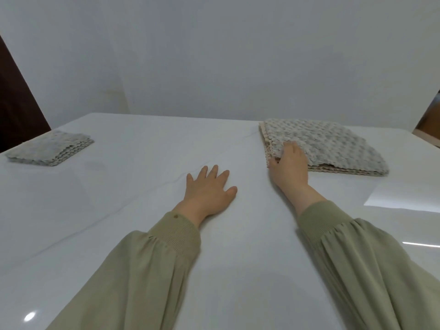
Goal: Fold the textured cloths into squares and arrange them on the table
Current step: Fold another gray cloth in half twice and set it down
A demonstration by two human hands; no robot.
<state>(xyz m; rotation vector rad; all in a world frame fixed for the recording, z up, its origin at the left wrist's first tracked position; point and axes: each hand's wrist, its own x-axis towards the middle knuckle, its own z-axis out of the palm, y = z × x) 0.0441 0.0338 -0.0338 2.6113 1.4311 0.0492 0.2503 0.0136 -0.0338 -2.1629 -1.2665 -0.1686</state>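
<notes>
Tabletop [142, 186] holds a folded square stack [51, 148] far left of the unfolded pile [333, 148]. Right hand [289, 167] pinches that pile's near-left corner; left hand [209, 189] lies flat, fingers spread, just left of it. Several cloths likely remain.

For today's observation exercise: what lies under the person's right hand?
The right hand rests on the near corner of the cloth stack, thumb at its edge. The layers beneath the palm are hidden.

Two hands — left [209, 189], right [289, 166]. Two cloth piles — one far left [51, 148], one right [333, 144]. One table [154, 144]; layers uncountable.
</notes>
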